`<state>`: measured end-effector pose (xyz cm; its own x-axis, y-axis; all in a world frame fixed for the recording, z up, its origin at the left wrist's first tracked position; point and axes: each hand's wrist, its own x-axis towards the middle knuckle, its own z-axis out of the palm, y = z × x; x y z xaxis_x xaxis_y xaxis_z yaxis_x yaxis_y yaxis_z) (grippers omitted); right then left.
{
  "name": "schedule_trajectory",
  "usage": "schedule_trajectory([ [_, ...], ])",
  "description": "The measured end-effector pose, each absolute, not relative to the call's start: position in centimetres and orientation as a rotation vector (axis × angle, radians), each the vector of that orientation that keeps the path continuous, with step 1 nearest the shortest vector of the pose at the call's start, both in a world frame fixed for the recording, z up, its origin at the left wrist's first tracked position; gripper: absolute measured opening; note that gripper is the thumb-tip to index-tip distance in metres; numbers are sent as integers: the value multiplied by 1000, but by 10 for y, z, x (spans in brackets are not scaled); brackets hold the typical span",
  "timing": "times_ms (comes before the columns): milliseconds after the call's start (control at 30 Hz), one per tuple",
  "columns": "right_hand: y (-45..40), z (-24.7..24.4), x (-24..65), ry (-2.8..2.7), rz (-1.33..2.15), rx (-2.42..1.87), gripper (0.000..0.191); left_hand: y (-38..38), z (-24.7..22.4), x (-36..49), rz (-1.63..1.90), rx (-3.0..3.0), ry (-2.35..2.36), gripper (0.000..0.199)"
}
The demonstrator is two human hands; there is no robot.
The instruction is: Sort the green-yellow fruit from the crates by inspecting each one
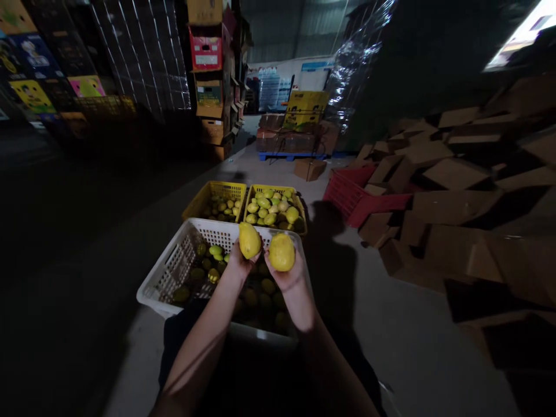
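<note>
Left hand [240, 262] grips one lemon [249, 240], right hand [289, 277] another [282, 252], above the white crate [167, 272]; two yellow crates [217, 191] at twelve o'clock already hold fruit.

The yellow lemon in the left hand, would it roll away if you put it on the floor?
Probably. The lemon looks rounded and oval, so it would likely roll or wobble on the smooth concrete floor. It seems firm, keeping its shape in the left hand. Its skin looks slightly glossy, perhaps a little slippery.

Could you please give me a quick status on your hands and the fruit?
Left hand holds one yellow fruit; right hand holds another. Both above the white crate. Nothing in the way.
</note>
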<state>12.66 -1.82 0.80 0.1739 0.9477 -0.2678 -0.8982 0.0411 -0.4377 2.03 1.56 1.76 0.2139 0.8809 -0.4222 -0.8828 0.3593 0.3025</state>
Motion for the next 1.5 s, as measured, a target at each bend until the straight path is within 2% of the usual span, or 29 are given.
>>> schedule_trajectory([
  [100, -20, 13, 125, -7, 1443, -596, 15, 13, 19, 19, 1214, -24, 572, 29],
  [300, -24, 19, 124, -41, 1406, -575, 7, 10, 25, 14, 1264, -28, 619, 23],
  [467, -25, 19, 127, -18, 1535, -686, 24, 16, 20, 16, 1219, -64, 676, 29],
  [567, -25, 21, 126, -23, 1557, -741, 23, 19, 18, 18, 1283, -79, 780, 32],
  [733, -24, 21, 126, -66, 1485, -727, 12, 18, 19, 15, 1332, -41, 711, 25],
  [867, -22, 13, 129, -119, 1598, -730, 22, 17, 25, 11, 1342, 36, 684, 23],
  [1033, -17, 6, 133, -161, 1677, -780, 26, 16, 30, 12, 1422, 176, 652, 6],
  [1133, -14, 3, 133, -120, 1636, -826, 22, 14, 30, 13, 1471, 228, 536, 18],
  [1300, -11, -7, 134, -77, 1578, -782, 18, 9, 35, 11, 1411, 232, 374, 26],
  [1500, -14, 0, 132, -114, 1642, -831, 21, 7, 39, 12, 1470, 233, 384, 23],
])
